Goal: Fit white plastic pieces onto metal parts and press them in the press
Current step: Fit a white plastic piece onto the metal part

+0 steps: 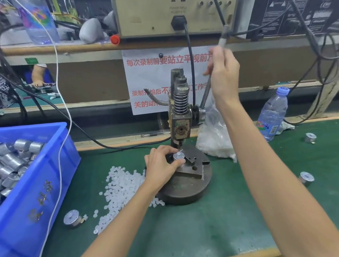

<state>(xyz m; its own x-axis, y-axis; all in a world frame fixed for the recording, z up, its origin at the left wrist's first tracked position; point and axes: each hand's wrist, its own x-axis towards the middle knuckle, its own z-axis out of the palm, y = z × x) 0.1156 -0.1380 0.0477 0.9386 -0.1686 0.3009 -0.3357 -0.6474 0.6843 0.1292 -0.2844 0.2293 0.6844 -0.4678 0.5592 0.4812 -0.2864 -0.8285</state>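
On the green mat [211, 221], a loose metal part [72, 218] is seen beside a heap of white plastic pieces [120, 187], with a blue crate [39, 197] of metal parts [10, 159] at the left. A capped metal part [178, 156], topped with a white piece, is pinched by the left hand [162, 165] on the press fixture [193, 167], below the ram [181, 130]. Farther back, the press lever [204, 94] is gripped in the fist of the raised right hand [224, 74]. A water bottle [272, 117] stands at the right.

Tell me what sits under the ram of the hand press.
A round silver metal part with a white plastic piece on top, on the dark steel fixture block. The left hand grips it, covering its side.
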